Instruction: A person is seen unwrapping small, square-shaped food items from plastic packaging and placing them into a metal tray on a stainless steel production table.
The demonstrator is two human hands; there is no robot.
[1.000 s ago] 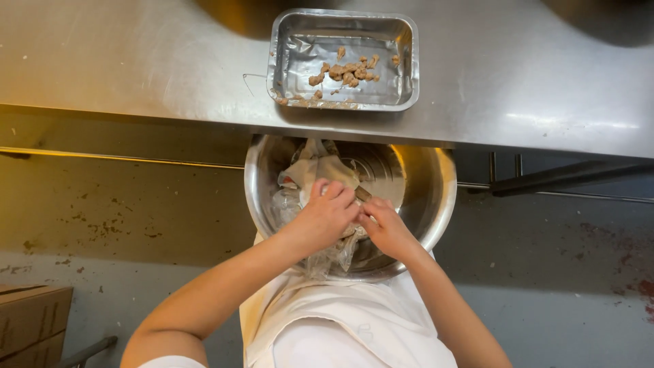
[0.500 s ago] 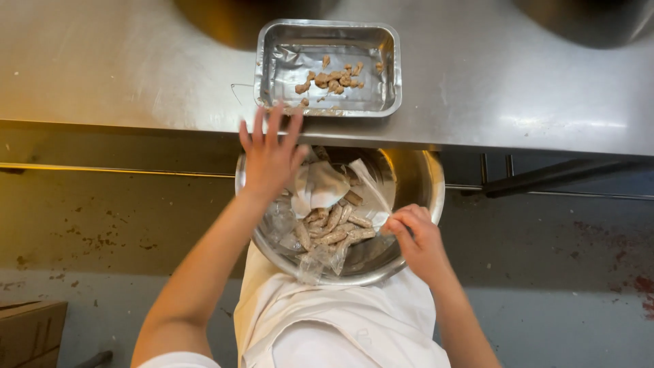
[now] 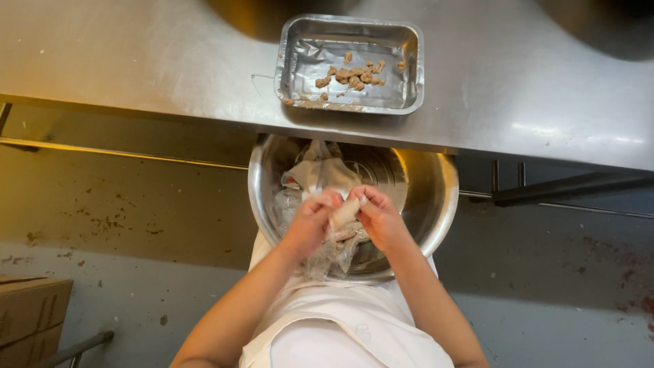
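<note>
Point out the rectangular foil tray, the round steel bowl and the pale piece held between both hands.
Rectangular foil tray (image 3: 286,65): head view, on its bare left inner wall.
Round steel bowl (image 3: 436,197): head view, on its right inner wall.
Pale piece (image 3: 344,211): head view, on its middle, between the fingertips of both hands.

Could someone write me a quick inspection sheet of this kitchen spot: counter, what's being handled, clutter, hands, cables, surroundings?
Surface: steel counter, smudged.
Job's things: pale piece held over plastic bag in metal bowl; foil tray of brown pieces on the counter.
Clutter: crumbs at the tray's edge.
Grip: left hand and right hand both pinch the piece.
Cables: nothing seen.
Surroundings: stained floor, cardboard box.
</note>
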